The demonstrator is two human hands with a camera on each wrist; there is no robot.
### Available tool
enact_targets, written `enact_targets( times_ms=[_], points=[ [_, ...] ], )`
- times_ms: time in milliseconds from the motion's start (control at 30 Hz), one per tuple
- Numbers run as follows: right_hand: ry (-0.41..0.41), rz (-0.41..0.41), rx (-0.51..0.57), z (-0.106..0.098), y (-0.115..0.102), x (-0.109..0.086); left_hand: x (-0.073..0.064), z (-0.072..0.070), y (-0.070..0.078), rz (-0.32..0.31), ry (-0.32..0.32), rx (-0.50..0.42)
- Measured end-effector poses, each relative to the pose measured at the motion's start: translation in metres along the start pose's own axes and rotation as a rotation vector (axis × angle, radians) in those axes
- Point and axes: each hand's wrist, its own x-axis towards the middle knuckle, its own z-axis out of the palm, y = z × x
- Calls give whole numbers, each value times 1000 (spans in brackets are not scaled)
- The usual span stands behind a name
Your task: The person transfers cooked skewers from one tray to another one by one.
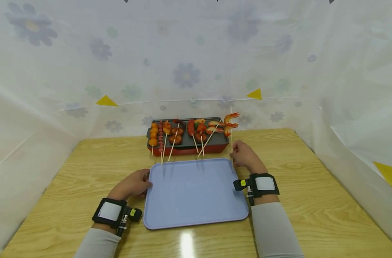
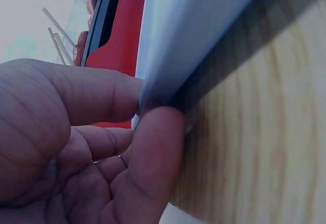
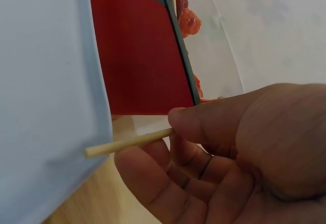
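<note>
My right hand pinches the wooden stick of a shrimp skewer between thumb and fingers. It stands roughly upright at the grill's right end, shrimp at the top; in the right wrist view the stick's lower end overlaps the tray's corner. With thumb and fingertips, my left hand grips the left rim of a pale blue rectangular tray. Seen from the left wrist, fingers lie on both sides of the tray's edge, close over the wood. Nothing lies on the tray.
Behind the tray sits a red and black tabletop grill, bearing several skewers: orange balls, a sausage, mushroom-like rounds and more shrimp. Their sticks jut over its front edge. A flowered white curtain surrounds the wooden table.
</note>
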Motion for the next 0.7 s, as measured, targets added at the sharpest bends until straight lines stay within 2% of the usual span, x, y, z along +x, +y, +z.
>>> enact_targets(
  times_ms=[200,400,700],
  points=[
    [3,-7,-15,-2,1,0,1,0,-1,-10,-4,-4],
    [27,-49,-26,-4,-1,-2,1,0,-2,4,-5,-12],
    [28,-63,2,-9,-6,-6,1,0,-2,5,-10,-7]
  ],
)
